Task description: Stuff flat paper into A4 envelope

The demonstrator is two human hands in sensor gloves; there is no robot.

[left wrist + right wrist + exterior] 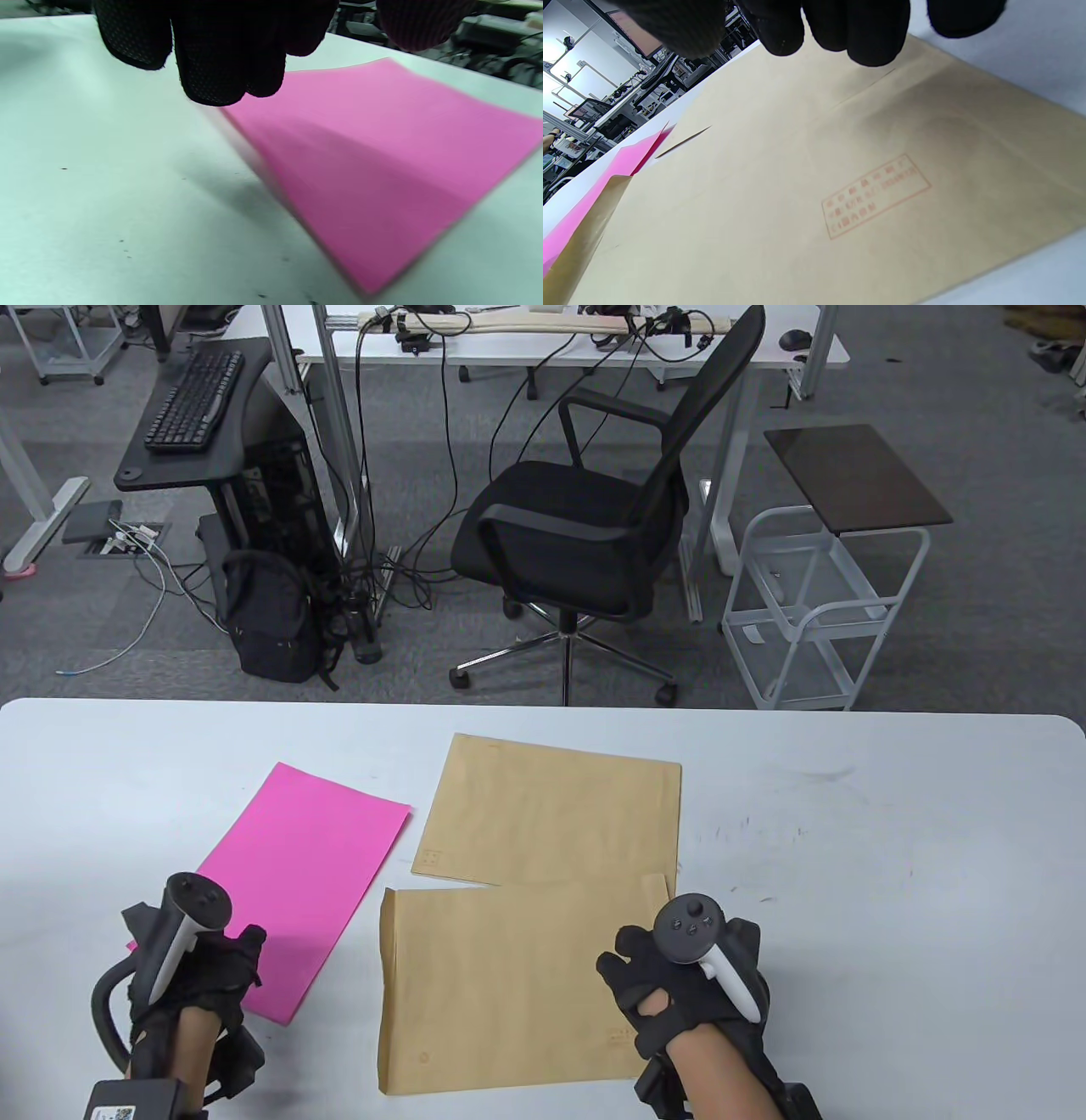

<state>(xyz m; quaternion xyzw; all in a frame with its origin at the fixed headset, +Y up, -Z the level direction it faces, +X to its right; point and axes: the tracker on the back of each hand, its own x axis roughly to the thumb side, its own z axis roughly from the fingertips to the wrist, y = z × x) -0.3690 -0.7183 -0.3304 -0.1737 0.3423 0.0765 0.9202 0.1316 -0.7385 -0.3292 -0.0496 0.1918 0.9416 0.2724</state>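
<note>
Beyond the white table's (891,814) far edge lies grey carpet, and a black office chair (594,526) on a chrome star base stands at the middle. Right of the chair is a white wire trolley (827,615) with a dark brown top. To the left, a black backpack (270,621) leans against a black computer stand that carries a keyboard (193,400). Cables (399,560) trail down between stand and chair from a long white desk (585,343) at the far side
</note>
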